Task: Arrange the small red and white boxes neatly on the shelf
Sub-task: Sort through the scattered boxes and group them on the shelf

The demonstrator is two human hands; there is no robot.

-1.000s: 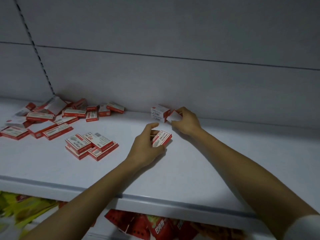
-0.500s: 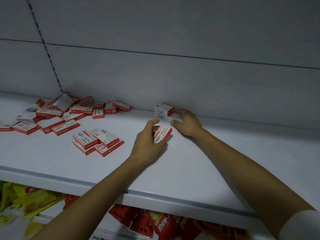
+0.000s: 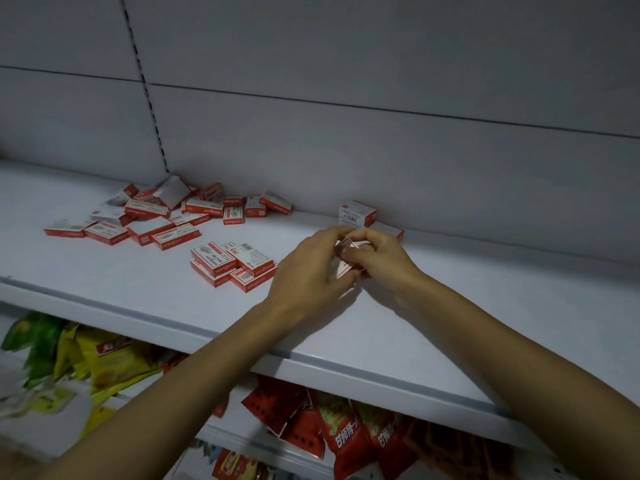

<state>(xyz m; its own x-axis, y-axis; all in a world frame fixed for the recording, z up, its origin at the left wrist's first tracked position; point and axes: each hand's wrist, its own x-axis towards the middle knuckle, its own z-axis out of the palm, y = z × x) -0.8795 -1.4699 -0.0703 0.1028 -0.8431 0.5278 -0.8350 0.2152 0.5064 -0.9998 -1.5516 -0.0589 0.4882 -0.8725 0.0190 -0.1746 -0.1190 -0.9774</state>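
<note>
Red-and-white box (image 3: 342, 268) is pinched in both grips, left hand (image 3: 304, 271) and right hand (image 3: 384, 263); the stack (image 3: 356, 213) lies just beyond, by the back wall, probably nearer my right.

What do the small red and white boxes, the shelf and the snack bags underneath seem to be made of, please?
Small boxes: probably thin printed cardboard, matte; crisp folded edges, printed barcode.
Shelf: looks like white-painted sheet metal, smooth with a soft sheen and a rolled front lip; coated board is possible.
Snack bags: glossy plastic film; it crinkles and catches light.
</note>
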